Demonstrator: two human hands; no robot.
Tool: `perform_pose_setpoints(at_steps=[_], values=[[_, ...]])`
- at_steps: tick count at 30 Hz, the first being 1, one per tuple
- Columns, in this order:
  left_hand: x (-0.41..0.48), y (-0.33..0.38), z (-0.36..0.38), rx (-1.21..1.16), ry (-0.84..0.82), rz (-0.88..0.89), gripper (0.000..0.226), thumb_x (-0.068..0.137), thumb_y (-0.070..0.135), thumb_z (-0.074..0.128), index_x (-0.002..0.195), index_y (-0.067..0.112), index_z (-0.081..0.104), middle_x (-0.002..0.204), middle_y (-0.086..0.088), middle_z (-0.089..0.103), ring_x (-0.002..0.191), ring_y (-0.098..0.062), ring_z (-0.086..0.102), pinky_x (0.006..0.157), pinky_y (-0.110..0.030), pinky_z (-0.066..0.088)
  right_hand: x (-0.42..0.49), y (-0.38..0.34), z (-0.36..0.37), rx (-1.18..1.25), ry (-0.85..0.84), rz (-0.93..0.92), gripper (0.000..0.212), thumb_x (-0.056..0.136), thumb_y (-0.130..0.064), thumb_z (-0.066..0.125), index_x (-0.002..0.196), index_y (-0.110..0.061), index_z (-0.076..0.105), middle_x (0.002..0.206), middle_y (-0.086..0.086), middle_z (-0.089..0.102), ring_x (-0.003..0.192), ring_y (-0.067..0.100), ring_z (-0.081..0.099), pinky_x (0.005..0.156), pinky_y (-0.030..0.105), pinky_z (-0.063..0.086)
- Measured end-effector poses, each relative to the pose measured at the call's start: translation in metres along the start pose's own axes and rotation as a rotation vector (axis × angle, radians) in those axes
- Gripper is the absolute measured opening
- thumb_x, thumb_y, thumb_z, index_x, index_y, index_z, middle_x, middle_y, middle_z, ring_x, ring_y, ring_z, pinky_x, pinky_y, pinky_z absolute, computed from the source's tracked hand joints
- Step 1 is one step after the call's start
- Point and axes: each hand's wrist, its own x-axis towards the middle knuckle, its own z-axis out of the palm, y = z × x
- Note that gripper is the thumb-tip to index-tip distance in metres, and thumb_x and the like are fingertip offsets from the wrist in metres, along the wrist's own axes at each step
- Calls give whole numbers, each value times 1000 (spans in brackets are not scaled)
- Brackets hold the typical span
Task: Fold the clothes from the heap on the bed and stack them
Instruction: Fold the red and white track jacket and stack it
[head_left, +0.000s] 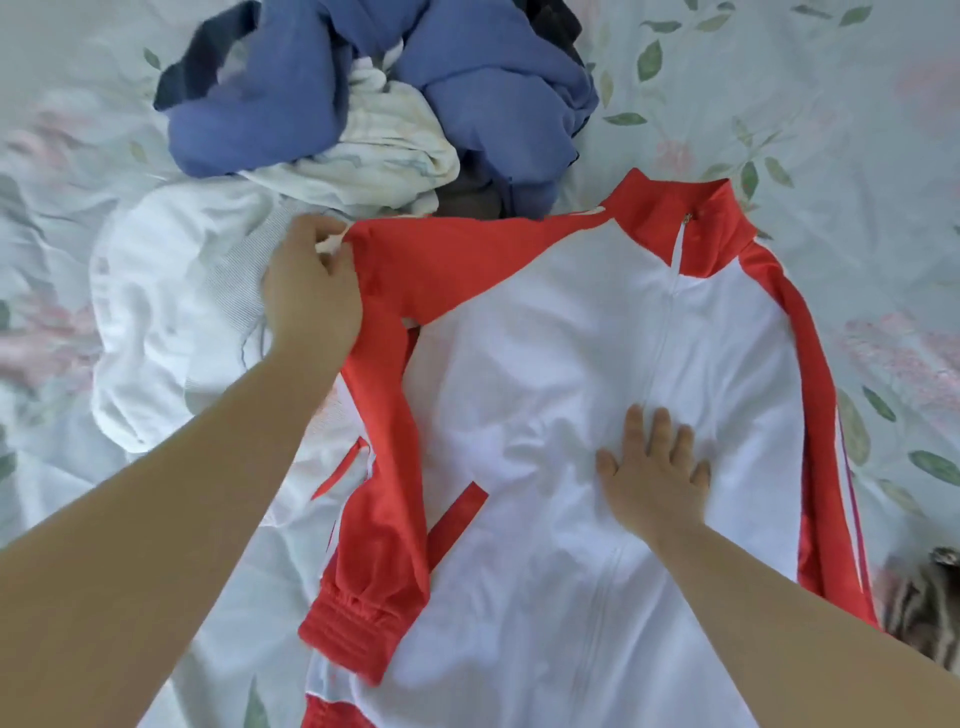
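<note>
On the bed (857, 156), just below the heap (311, 104), the jacket (545, 364) lies spread (front up); the left hand (311, 280) pinches its red shoulder, the right hand (654, 478) presses flat, so folding that sleeve inward seems next.

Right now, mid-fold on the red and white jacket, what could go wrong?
The left hand pinches the shoulder of the jacket right beside a white garment and might catch that too. Creases bunch beside the flat right hand and could get folded in. The red sleeve lies bunched over the front's edge, so the fold may end lumpy.
</note>
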Motion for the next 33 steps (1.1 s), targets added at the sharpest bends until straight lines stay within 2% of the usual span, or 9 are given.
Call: perform_pose_setpoints(at_steps=[4,7,12,16,19,23,25,29,33], values=[[-41,-16,4,441,-106,170,75,74,44,72,136,15,42,131,-19,42,118,-38,42,96,-48,34,1,-3,-7,-14,-65,18,66,99,-48,19,150,-24,-16,157,3,-20,145,30,-14,115,52,7],[-68,-33,9,606,-207,165,93,68,28,77,147,21,28,133,-18,37,112,-40,43,88,-51,40,2,-5,-11,-3,-117,39,66,99,-47,20,149,-25,-17,157,3,-23,145,30,-16,114,55,6],[-39,-36,-6,285,-353,12,67,83,2,56,142,22,32,122,-15,54,111,-35,52,83,-30,33,5,-7,-13,1,-152,46,66,100,-47,20,148,-25,-20,156,2,-27,144,29,-19,113,57,4],[24,-17,-59,524,-365,233,40,80,21,49,118,22,60,106,-9,66,102,-35,57,77,-29,35,5,-10,-14,-9,-169,57,66,99,-48,20,148,-27,-20,156,1,-27,144,29,-18,113,58,6],[49,-12,-84,730,-315,472,44,64,21,39,98,14,66,90,-10,64,91,-37,55,74,-38,39,7,-11,-15,-20,-184,81,67,99,-49,21,148,-28,-19,156,0,-27,145,28,-18,112,59,10],[38,-28,-85,636,-511,266,46,78,13,63,122,17,56,108,-12,63,103,-34,56,86,-40,44,3,-21,-32,-37,-238,140,66,100,-42,26,150,-23,-13,157,3,-20,145,31,-9,110,55,19],[25,-40,-88,590,-583,207,59,75,16,72,129,16,49,110,-11,62,102,-31,56,83,-34,42,-3,-38,-46,-5,-153,139,60,98,-30,35,150,-16,9,158,9,3,142,34,13,109,48,25],[15,-49,-109,363,-610,75,53,70,12,78,114,31,54,81,8,64,73,-13,59,64,-23,47,-20,-106,-77,227,247,-320,61,91,-23,54,146,-19,26,155,9,18,135,30,32,103,42,34],[21,-28,-135,-34,-790,22,58,64,1,82,91,49,63,74,7,71,66,-7,65,62,-16,51,-44,-189,-115,275,350,-834,78,76,-32,74,144,-33,35,153,3,23,136,28,28,105,45,31]])
